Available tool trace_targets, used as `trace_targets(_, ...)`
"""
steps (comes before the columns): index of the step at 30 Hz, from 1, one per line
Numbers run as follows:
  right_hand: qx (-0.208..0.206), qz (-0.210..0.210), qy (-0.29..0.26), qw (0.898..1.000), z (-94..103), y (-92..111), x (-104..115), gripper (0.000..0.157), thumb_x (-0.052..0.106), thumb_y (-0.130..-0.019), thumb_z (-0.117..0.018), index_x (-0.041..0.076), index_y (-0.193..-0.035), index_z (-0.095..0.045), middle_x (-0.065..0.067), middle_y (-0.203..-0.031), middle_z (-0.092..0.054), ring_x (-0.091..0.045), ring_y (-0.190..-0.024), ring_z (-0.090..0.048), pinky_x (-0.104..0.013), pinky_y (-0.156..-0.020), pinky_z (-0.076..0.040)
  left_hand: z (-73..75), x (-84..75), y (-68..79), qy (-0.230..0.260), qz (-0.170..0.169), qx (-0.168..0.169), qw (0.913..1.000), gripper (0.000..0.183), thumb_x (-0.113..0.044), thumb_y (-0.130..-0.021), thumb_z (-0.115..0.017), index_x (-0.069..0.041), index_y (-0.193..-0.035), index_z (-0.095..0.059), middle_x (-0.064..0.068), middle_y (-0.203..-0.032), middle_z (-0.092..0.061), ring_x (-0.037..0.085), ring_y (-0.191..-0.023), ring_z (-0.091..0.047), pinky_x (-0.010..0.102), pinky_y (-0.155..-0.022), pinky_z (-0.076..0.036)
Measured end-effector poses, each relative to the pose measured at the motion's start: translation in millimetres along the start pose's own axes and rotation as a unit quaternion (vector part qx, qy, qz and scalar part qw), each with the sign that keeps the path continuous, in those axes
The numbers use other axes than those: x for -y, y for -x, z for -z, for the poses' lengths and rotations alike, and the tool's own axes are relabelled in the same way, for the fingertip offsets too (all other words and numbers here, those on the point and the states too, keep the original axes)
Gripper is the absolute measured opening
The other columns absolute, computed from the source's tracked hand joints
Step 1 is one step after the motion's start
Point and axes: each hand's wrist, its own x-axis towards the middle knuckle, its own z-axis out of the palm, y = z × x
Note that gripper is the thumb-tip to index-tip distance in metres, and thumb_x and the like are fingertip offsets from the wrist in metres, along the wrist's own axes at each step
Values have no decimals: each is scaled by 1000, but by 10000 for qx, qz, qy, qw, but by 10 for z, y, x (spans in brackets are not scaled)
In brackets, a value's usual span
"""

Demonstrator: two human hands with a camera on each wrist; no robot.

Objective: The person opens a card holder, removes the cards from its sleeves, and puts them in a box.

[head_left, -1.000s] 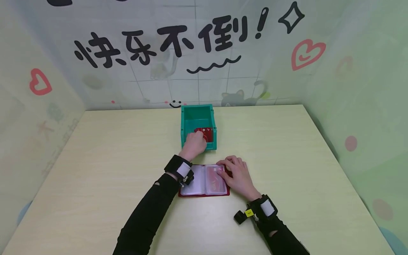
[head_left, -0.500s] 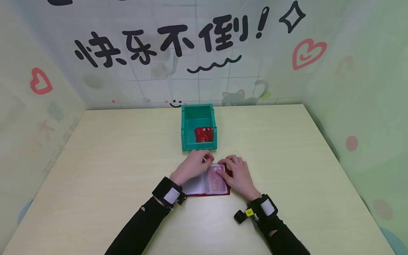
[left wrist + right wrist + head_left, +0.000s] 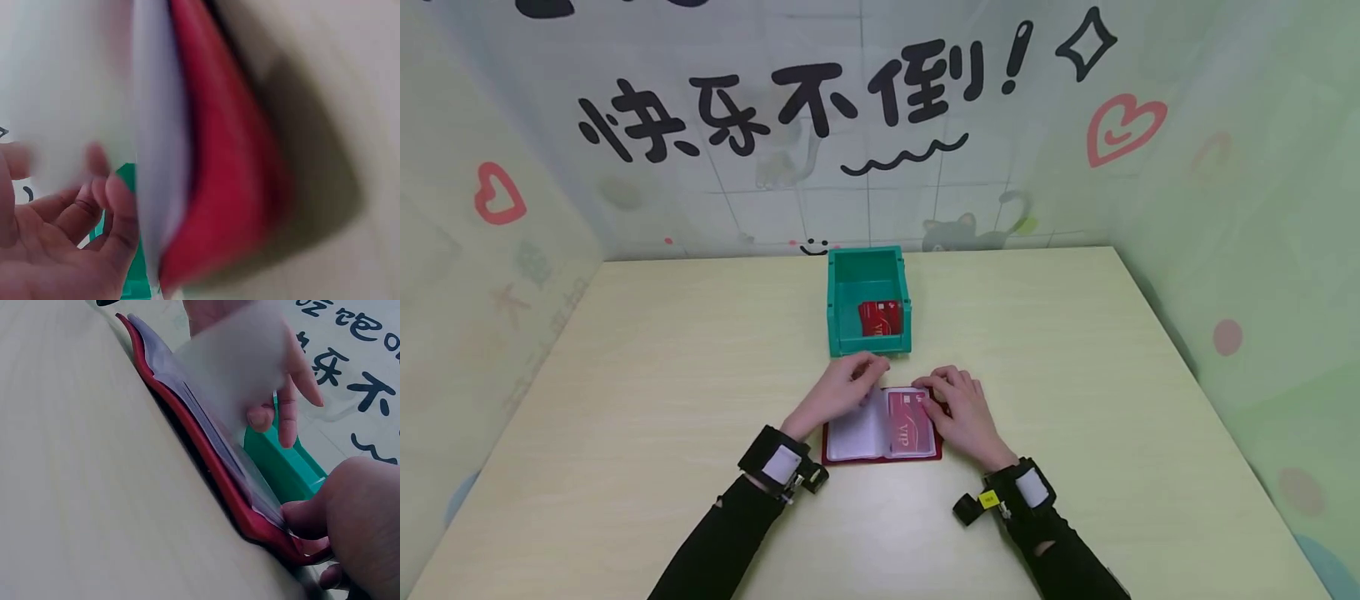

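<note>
A small red-covered card holder (image 3: pixel 856 437) lies spread on the table in the head view, with clear plastic pages. Under plastic on its right side shows a red VIP card (image 3: pixel 910 425). My left hand (image 3: pixel 842 387) is above the left page and holds a raised translucent page (image 3: pixel 234 362), blurred in both wrist views; the page partly hides its fingertips. My right hand (image 3: pixel 966 417) grips the right edge of the card holder, thumb (image 3: pixel 303 515) on the plastic and other fingers by the red cover. Beyond the left hand is a green bin (image 3: pixel 867 271) with several red cards (image 3: pixel 880 318).
The light wooden table (image 3: pixel 662 375) meets a printed back wall (image 3: pixel 737 208) just behind the bin. Side walls stand left and right. Black wrist straps with small cameras (image 3: pixel 967 508) sit on both wrists.
My left hand has come back from the bin to the card holder, then shifted left with a page lifted. The VIP card now shows more clearly. My right hand has stayed in place.
</note>
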Motion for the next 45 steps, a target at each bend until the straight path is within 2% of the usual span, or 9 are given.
trace_targets(4, 158, -133, -5, 9998, 2, 7, 4, 24, 16, -94, -68, 14, -118, -70, -10, -117, -58, -28, -112, -48, -47, -97, -38, 2, -5, 64, -839, -107, -118, 9963, 20, -25, -99, -64, -9, -106, -73, 3, -84, -64, 16, -83, -54, 26, -69, -46)
trace_targets(7, 143, -200, 29, 9997, -3, 7, 8, 25, 19, -94, -70, 15, -118, -69, -10, -118, -58, -28, -113, -48, -48, -98, -38, -14, -25, 118, -1783, -337, -236, 9831, 11, -16, -90, -73, -9, -99, -75, 1, -84, -66, 17, -88, -50, 28, -74, -45)
trace_targets(10, 108, -239, 71, 9996, -7, 8, 17, 26, 21, -93, -71, 15, -118, -69, -11, -118, -58, -28, -113, -48, -48, -98, -38, -36, -62, 166, -2174, -399, -291, 9748, 11, -14, -88, -76, -8, -97, -77, 3, -85, -69, 18, -88, -49, 30, -76, -45)
trace_targets(15, 70, -246, 96, 9996, -14, 6, 41, 27, 23, -92, -73, 14, -117, -69, -12, -118, -59, -29, -114, -48, -48, -98, -38, -81, -100, 210, -1523, -68, -178, 9881, 14, -14, -95, -68, -4, -99, -77, 6, -85, -73, 15, -78, -56, 28, -70, -49)
trace_targets(19, 39, -256, 102, 9996, -17, 1, 50, 27, 23, -92, -73, 14, -117, -69, -12, -118, -59, -29, -114, -48, -48, -98, -38, -118, -84, 202, -1153, 185, -58, 9931, 20, -18, -99, -62, -4, -98, -78, 5, -78, -68, 13, -69, -53, 24, -62, -42)
trace_targets(22, 37, -271, 110, 9996, -21, 2, 50, 27, 23, -92, -73, 14, -117, -69, -12, -118, -59, -29, -114, -48, -48, -98, -38, -142, -62, 194, -1047, 278, -49, 9941, 22, -18, -99, -61, -4, -96, -77, 3, -74, -62, 13, -68, -50, 23, -61, -38)
trace_targets(29, 19, -266, 122, 9996, -24, 15, 52, 27, 23, -92, -73, 14, -117, -69, -11, -117, -59, -29, -113, -48, -47, -96, -38, -185, -57, 194, -966, 204, -37, 9951, 33, -15, -98, -60, -9, -66, -63, -4, -54, -35, 11, -55, -40, 21, -54, -28)
trace_targets(40, 67, -283, 123, 9995, -30, 26, 48, 26, 21, -93, -71, 14, -118, -69, -12, -119, -57, -29, -114, -47, -48, -97, -38, -215, -59, 213, -1144, 359, -164, 9926, 38, -17, -98, -63, -13, -61, -55, -3, -55, -38, 16, -70, -44, 25, -65, -29)
trace_targets(45, 93, -268, 137, 9995, -37, 22, 31, 26, 20, -94, -70, 14, -119, -68, -12, -119, -57, -30, -114, -47, -48, -98, -37, -200, -44, 221, -1082, 328, -133, 9935, 39, -16, -97, -63, -13, -60, -52, -3, -56, -37, 16, -69, -44, 25, -64, -29)
